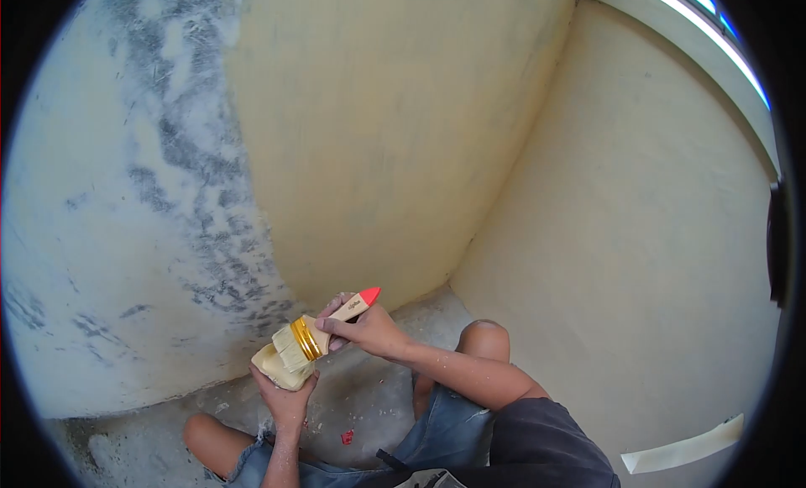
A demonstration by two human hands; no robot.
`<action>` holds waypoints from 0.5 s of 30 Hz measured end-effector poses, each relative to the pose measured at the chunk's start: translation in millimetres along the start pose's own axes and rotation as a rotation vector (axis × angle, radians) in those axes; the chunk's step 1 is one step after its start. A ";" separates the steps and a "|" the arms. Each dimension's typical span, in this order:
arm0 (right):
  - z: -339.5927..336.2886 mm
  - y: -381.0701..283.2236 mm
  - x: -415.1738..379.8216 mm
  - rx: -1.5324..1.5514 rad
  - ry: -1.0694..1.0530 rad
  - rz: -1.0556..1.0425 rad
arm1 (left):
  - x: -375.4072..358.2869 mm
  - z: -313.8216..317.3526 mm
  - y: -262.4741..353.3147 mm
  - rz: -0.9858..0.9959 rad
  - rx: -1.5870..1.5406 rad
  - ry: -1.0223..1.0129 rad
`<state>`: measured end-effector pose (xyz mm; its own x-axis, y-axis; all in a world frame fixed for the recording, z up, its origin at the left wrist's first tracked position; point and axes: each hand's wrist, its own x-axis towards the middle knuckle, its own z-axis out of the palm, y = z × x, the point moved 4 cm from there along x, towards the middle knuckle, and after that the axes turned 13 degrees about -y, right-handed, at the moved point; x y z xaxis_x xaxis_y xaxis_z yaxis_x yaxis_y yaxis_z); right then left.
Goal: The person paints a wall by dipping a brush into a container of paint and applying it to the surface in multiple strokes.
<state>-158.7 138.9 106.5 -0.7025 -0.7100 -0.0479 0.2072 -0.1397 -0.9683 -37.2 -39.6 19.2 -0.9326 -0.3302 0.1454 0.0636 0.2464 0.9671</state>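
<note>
My right hand [357, 327] grips a wide paintbrush [331, 327] by its wooden handle, which has a red tip and a gold band. The pale, paint-coated bristles point down to the left, over the opening of a small cream container [279, 369]. From below, my left hand [287, 397] holds that container, with the fingers wrapped round it. Cream paint coats its inside. Whether the bristles touch the paint inside I cannot tell.
Ahead is a wall, cream-coloured [378, 135] on the right part and patchy white and grey [109, 219] on the left. Another cream wall [638, 236] meets it at a corner. A red scrap [347, 438] lies on the grey floor [353, 396] between my legs. A pale strip [684, 447] is at lower right.
</note>
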 end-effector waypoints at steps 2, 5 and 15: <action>-1.1 2.8 -0.5 -0.015 -0.001 -0.024 | -0.4 0.1 2.9 0.021 0.050 0.015; -0.2 4.0 -0.6 -0.021 -0.007 -0.074 | -1.1 0.7 8.2 -0.007 0.063 0.031; 0.4 -0.5 -4.3 -0.084 0.064 0.009 | 3.5 3.2 -4.6 -0.050 0.056 -0.015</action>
<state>-155.5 141.8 107.3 -0.7432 -0.6654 -0.0695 0.1576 -0.0732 -0.9848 -41.9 -39.0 14.7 -0.9395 -0.3295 0.0933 -0.0031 0.2806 0.9598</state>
